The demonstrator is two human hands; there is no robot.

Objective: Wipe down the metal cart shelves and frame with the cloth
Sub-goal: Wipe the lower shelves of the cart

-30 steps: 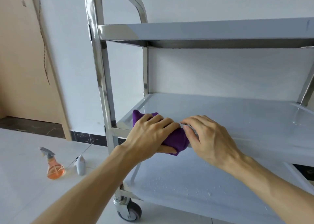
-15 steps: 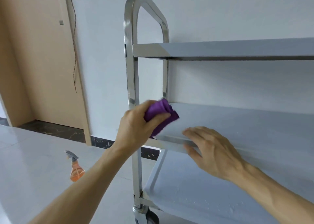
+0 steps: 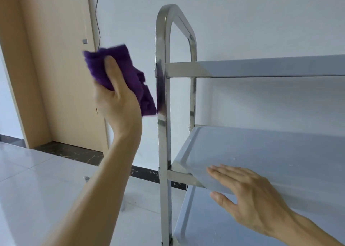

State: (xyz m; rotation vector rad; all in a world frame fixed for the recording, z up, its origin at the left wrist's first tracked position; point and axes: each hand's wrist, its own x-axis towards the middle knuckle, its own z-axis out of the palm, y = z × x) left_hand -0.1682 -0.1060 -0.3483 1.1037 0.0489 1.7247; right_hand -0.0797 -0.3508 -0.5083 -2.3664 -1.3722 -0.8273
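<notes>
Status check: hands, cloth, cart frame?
Left hand gripping purple cloth, raised beside the cart's front upright. Right hand flat on middle shelf edge, thumb underneath. Nothing blocking the frame.

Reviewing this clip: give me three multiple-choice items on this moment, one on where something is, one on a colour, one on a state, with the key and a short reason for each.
1. Where is the cloth?
A. Flat on the middle shelf
B. Raised in the left hand, beside the cart's upright post
C. On the floor

2. What colour is the cloth?
A. Purple
B. Yellow
C. White

3. What is the right hand doing?
A. Holding a spray bottle
B. Gripping the cloth
C. Resting open on the front edge of the middle shelf

Key: 1 B, the left hand holds the cloth up, just left of the post. 2 A, the cloth is plainly purple. 3 C, the right hand lies with fingers spread on the middle shelf edge, thumb below it, holding nothing.
</notes>
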